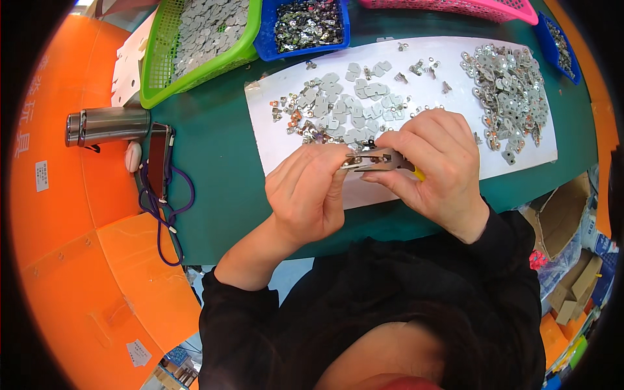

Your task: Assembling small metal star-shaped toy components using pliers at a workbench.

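My right hand (441, 170) is closed round a pair of pliers (385, 160) with a yellow grip, its jaws pointing left. Pinched at the jaws by the thumb and fingers of my left hand (304, 188) is a small metal part (353, 160), mostly hidden by the fingertips. Both hands are above the near edge of a white sheet (270, 140). Just beyond them, flat grey metal plates (356, 107) lie scattered among small shiny and copper-coloured fittings (294, 119). To the right is a heap of plates with fittings on them (510, 94).
At the back of the green table (211, 218) stand a green basket (148, 94) of grey plates, a blue bin (265, 49) of fittings and a pink basket (455, 8). Another blue bin (571, 73) is far right. A steel flask (114, 127) and a corded phone (158, 162) lie left.
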Demonstrator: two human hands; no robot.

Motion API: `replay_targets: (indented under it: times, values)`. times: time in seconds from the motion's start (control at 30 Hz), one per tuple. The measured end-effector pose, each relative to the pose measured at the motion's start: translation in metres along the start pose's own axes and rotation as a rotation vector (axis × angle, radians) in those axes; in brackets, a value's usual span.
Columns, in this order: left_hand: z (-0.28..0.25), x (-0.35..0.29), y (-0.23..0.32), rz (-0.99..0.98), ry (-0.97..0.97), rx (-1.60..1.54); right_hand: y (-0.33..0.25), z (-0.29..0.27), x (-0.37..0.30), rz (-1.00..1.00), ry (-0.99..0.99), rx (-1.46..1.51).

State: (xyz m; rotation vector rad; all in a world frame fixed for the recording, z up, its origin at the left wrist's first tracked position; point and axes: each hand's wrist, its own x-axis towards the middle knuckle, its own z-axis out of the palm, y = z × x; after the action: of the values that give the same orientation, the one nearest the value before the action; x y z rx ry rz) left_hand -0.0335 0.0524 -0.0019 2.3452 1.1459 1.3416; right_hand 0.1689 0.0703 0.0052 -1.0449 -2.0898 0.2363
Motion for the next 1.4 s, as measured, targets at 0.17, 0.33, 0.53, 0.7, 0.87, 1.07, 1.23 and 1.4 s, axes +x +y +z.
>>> replay_targets:
  times: [0.17,0.33,0.53,0.7,0.87,1.07,1.23,1.4]
  values:
    - [0.000,-0.001,0.002,-0.034,-0.010,-0.023,-0.004,0.000,-0.003,0.038,-0.073,-0.028]
    - [0.004,-0.001,0.004,-0.180,-0.006,-0.157,-0.005,0.002,-0.004,0.056,-0.103,-0.043]
    - [-0.005,0.000,-0.002,-0.273,-0.014,-0.141,0.003,-0.023,0.009,0.196,-0.309,0.191]
    - [-0.004,0.005,-0.008,0.097,-0.037,0.026,0.003,-0.047,0.025,0.418,-0.825,0.660]
    - [-0.005,0.006,-0.008,0.147,-0.041,0.041,0.007,-0.049,0.035,0.529,-0.920,0.695]
    - [-0.003,0.006,-0.012,0.145,-0.038,0.010,0.020,-0.040,0.036,0.549,-0.906,0.783]
    - [-0.007,0.007,-0.013,0.186,-0.074,0.010,0.025,-0.037,0.038,0.544,-0.981,0.844]
    - [-0.007,0.004,-0.007,0.143,-0.060,-0.056,0.021,-0.041,0.038,0.392,-0.917,0.731]
